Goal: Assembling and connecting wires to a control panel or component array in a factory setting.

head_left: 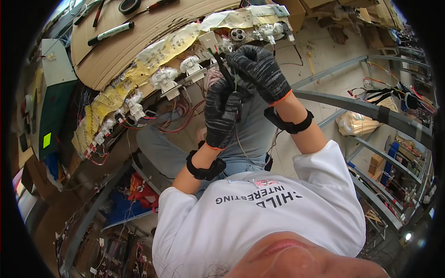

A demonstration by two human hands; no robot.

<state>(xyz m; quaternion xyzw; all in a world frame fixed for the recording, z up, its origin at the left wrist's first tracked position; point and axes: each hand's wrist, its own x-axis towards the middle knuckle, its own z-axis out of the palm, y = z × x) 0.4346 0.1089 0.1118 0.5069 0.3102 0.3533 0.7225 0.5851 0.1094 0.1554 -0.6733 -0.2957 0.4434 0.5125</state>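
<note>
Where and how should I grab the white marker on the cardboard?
I'd pinch the white marker mid-barrel, fingers across its length, coming from above on the wearer's side. It's a slim, straight stick lying flat on the cardboard; bare cardboard borders that side, while the black ring sits beyond it.

Cardboard-topped counter (153,28): white-and-black marker (111,33), black tape roll (125,11) and red-black tool (160,4) lying on it. Along curved near edge: yellowish strip (169,46), white fittings (164,78).
</note>
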